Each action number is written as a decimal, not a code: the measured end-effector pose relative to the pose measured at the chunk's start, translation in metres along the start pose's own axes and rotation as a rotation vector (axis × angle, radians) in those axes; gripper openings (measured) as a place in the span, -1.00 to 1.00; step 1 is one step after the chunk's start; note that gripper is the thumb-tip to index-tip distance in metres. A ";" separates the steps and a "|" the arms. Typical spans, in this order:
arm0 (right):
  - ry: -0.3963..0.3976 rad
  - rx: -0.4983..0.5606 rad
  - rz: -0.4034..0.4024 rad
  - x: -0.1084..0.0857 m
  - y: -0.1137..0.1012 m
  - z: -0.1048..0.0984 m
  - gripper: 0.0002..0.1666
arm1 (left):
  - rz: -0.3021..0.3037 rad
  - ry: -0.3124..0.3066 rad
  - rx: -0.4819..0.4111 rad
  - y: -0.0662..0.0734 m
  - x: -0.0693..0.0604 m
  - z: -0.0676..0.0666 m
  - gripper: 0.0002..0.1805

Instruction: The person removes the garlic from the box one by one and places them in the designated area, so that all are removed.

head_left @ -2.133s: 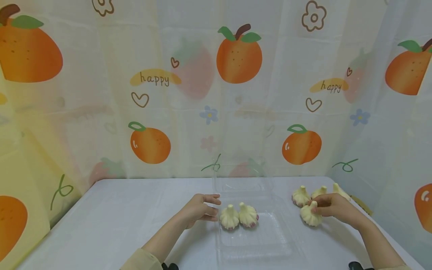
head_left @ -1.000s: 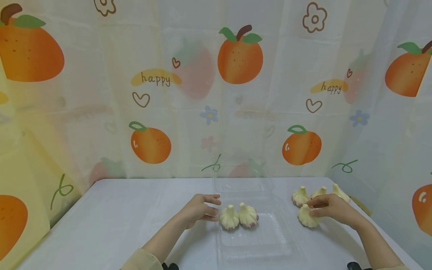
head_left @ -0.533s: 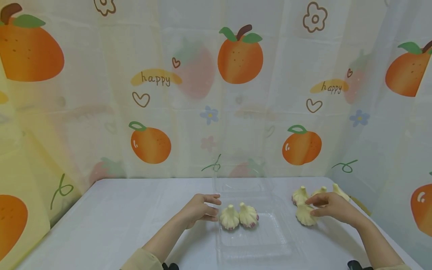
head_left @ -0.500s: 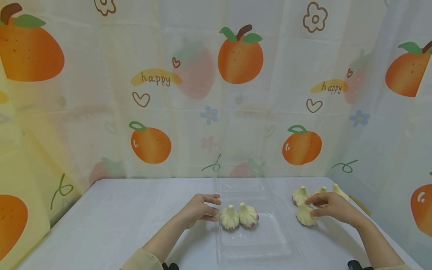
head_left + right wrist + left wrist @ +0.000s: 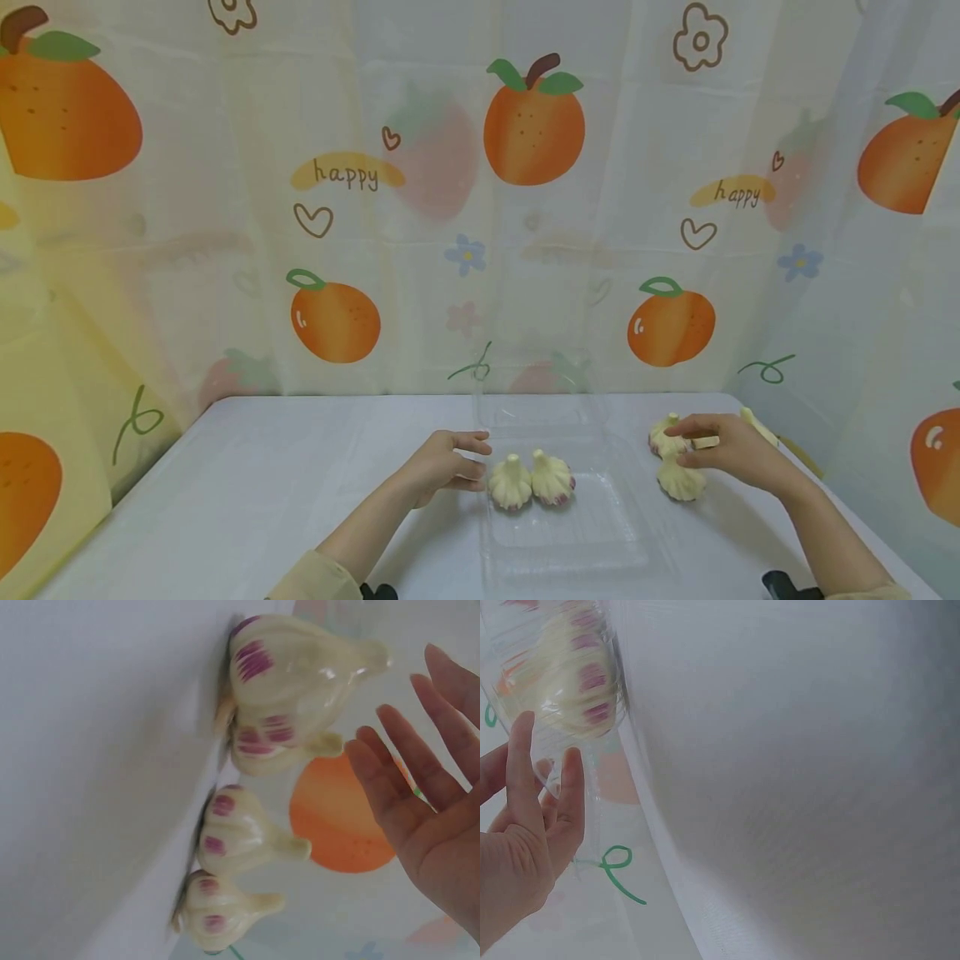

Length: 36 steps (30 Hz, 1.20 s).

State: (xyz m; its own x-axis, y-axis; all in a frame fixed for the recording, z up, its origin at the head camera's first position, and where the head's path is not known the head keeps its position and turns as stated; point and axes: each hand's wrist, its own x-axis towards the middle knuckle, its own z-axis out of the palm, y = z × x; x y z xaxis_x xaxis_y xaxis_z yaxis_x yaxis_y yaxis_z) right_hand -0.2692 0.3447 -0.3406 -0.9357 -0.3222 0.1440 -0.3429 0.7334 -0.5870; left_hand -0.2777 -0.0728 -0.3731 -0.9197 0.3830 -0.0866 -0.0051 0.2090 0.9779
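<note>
One cream-coloured cloth sleeve (image 5: 318, 577) at lower left, running to the bare left hand (image 5: 448, 468). Its fingers spread, fairly straight, gripping nothing; tips at the left wall of a clear, rectangular plastic box (image 5: 607, 510). Cannot tell how firmly they touch. Box on the white-covered table (image 5: 247, 483), transparent lid raised at its back. Inside, toward the left: two cream, ridged garlic bulbs with purple-marked bases, necks up, side by side: left bulb (image 5: 510, 485), right bulb (image 5: 552, 480).

Right of the box, on the table: similar rear bulb (image 5: 663, 437), and just before it the front bulb (image 5: 681, 482), upright. Bare right hand (image 5: 738, 450) above the front bulb, fingers parted, loosely extended, holding nothing; right wrist view shows them apart from the bulbs. Farther right, third bulb (image 5: 236, 836) and fourth bulb (image 5: 225, 919), in a row.
</note>
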 end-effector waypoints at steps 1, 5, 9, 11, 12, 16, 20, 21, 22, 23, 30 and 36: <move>0.005 0.006 -0.002 0.000 -0.003 0.000 -0.51 | 0.000 0.000 0.000 0.000 0.000 0.000 -0.54; 0.029 0.043 -0.014 0.003 -0.013 0.004 -0.50 | 0.001 0.000 -0.001 0.000 0.000 0.000 -0.54; 0.058 0.056 -0.032 0.005 -0.021 0.008 -0.54 | 0.001 0.001 0.001 0.000 0.000 0.000 -0.54; 0.074 0.047 -0.046 0.006 -0.025 0.010 -0.55 | 0.000 0.001 0.003 0.000 0.000 0.000 -0.54; 0.080 0.047 -0.051 0.007 -0.027 0.011 -0.55 | 0.000 0.001 0.003 0.000 0.000 0.000 -0.54; 0.101 0.058 -0.076 0.008 -0.034 0.017 -0.54 | -0.002 0.002 0.003 0.000 0.000 0.000 -0.54; 0.109 0.100 -0.094 0.009 -0.041 0.023 -0.53 | -0.003 0.001 0.002 0.000 0.000 0.001 -0.54; 0.107 0.109 -0.098 0.010 -0.043 0.025 -0.53 | -0.004 0.001 0.002 0.000 0.000 0.001 -0.54; 0.101 0.119 -0.098 0.011 -0.044 0.027 -0.53 | -0.004 0.002 0.002 0.000 0.000 0.001 -0.54; 0.095 0.126 -0.100 0.011 -0.046 0.029 -0.52 | -0.004 0.002 0.001 0.000 0.000 0.001 -0.54; 0.054 0.153 -0.123 0.018 -0.057 0.045 -0.50 | -0.006 0.004 0.002 0.000 0.001 0.001 -0.54; 0.026 0.147 -0.147 0.024 -0.068 0.061 -0.50 | -0.003 0.003 -0.003 0.000 0.000 0.000 -0.54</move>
State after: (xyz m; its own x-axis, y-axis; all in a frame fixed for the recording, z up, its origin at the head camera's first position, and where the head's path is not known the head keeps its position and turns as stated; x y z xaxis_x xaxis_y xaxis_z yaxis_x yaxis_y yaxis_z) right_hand -0.2636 0.2507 -0.3461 -0.8788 -0.4027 0.2562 -0.4622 0.5840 -0.6674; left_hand -0.2775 -0.0725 -0.3732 -0.9208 0.3798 -0.0886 -0.0085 0.2076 0.9782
